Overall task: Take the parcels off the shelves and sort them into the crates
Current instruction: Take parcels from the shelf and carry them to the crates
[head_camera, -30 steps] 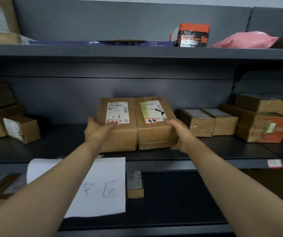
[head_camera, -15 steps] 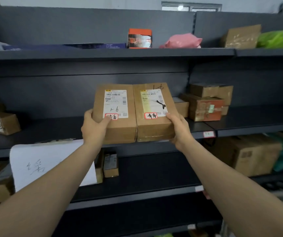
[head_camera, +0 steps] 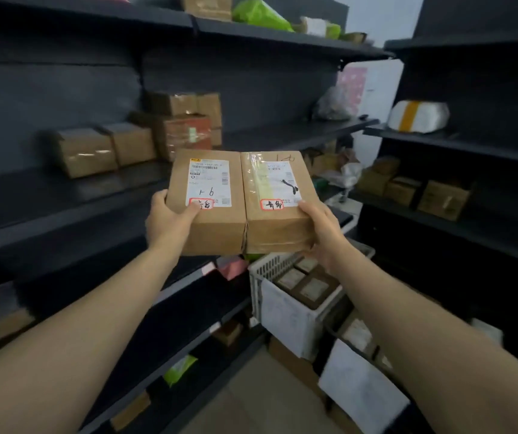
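While arms reach forward, left hand (head_camera: 170, 219) and right hand (head_camera: 322, 227) clamp parcels (head_camera: 242, 202).

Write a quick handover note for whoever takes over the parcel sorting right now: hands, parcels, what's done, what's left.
Left hand grips the left brown cardboard parcel; right hand grips the right brown cardboard parcel, side by side, held in the air clear of the shelves.
Done: both parcels are off the shelf; the white slatted plastic crate below already holds small brown boxes.
Left: place these two in a crate, then clear the brown cardboard boxes on the dark shelf.
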A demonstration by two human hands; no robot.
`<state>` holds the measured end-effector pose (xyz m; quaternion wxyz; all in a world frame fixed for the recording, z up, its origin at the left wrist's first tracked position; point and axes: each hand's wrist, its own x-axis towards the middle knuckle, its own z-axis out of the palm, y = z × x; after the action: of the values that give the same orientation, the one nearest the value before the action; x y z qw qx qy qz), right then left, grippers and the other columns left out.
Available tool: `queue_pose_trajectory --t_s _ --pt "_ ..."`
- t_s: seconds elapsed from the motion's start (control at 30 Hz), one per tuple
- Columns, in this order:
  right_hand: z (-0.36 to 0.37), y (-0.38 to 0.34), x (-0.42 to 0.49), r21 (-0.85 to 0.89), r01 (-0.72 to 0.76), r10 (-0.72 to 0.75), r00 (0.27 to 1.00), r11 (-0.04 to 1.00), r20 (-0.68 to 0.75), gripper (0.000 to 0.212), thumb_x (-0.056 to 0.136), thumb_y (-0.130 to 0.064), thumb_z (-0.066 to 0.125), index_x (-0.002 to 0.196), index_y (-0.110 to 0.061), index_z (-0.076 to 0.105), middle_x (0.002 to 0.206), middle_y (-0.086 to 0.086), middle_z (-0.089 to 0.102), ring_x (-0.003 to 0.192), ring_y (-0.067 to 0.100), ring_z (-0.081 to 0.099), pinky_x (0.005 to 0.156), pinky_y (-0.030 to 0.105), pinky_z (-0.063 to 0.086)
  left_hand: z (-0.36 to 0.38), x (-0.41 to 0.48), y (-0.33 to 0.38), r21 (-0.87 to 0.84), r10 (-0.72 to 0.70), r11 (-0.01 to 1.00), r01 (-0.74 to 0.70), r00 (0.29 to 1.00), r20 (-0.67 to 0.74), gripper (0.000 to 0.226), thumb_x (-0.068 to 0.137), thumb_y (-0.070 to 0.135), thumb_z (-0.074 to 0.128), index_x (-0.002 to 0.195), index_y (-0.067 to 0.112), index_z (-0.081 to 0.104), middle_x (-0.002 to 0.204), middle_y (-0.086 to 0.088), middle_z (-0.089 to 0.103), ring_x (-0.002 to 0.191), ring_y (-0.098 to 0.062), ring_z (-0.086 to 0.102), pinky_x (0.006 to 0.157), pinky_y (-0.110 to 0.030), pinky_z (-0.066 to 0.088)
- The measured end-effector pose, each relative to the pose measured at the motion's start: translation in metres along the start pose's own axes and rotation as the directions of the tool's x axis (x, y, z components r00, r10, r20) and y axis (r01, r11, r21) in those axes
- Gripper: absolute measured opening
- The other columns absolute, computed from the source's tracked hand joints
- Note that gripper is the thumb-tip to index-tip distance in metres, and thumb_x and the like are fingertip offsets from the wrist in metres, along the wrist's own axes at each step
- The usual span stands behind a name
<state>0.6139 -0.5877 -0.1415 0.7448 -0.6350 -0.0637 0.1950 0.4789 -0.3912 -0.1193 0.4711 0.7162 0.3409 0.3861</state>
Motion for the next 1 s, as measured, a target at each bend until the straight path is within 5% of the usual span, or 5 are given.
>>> queue_pose_trajectory --t_s 0.23,0.4,0.73,0.83,1.0 --pt "-0.187 0.014 -0.034 -0.011 -0.040 0.033 0.933 0.999 -0.359 0.033 0.092 -0.037 0.060 0.123 -0.033 0.050 0.108 -0.002 0.058 0.097 0.020 0.056 0.071 0.039 0.052 0.171 -0.082 0.004 -0.039 -0.051 0.996 0.076 0.897 0.439 0.050 0.084 0.025 0.064 0.130 0.021 0.044 0.109 0.001 0.054 0.101 -0.025 0.053 0.089 -0.037 0.046" --pt "-0.298 0.030 -0.035 0.036 -0.085 0.091 0.835 0.996 -0.543 0.033 0.092 -0.035 0.059 0.123 -0.031 0.050 0.110 -0.001 0.057 0.094 0.019 0.055 0.065 0.037 0.050 0.290 -0.134 0.009 0.009 -0.062 0.997 0.072 0.788 0.612 0.041 0.094 0.020 0.047 0.134 0.021 0.039 0.110 -0.001 0.050 0.097 -0.022 0.048 0.081 -0.035 0.039" --pt "-0.449 0.087 0.014 0.183 -0.207 0.276 0.715 0.961 -0.643 0.042 0.088 -0.039 0.062 0.127 -0.032 0.050 0.114 0.003 0.058 0.099 0.024 0.057 0.068 0.039 0.050 0.461 -0.195 -0.017 0.109 -0.154 0.988 0.109 0.633 0.758 0.042 0.092 0.020 0.052 0.132 0.019 0.043 0.121 -0.005 0.056 0.100 -0.022 0.052 0.081 -0.035 0.042" --pt "-0.468 0.105 0.030 0.228 -0.229 0.323 0.694 0.946 -0.643 0.038 0.084 -0.041 0.065 0.120 -0.034 0.053 0.119 0.005 0.058 0.104 0.028 0.057 0.080 0.047 0.054 0.485 -0.199 -0.026 0.158 -0.179 0.984 0.088 0.600 0.780 0.049 0.089 0.019 0.058 0.135 0.018 0.041 0.116 0.000 0.055 0.099 -0.019 0.050 0.084 -0.033 0.042" --pt "-0.484 0.132 0.050 0.292 -0.272 0.399 0.639 0.917 -0.657 0.054 0.079 -0.046 0.068 0.129 -0.037 0.049 0.123 0.003 0.054 0.108 0.027 0.055 0.071 0.042 0.053 0.520 -0.196 -0.046 0.219 -0.226 0.972 0.078 0.552 0.803 0.056 0.087 0.020 0.063 0.137 0.018 0.038 0.125 -0.005 0.055 0.103 -0.021 0.051 0.091 -0.037 0.044"
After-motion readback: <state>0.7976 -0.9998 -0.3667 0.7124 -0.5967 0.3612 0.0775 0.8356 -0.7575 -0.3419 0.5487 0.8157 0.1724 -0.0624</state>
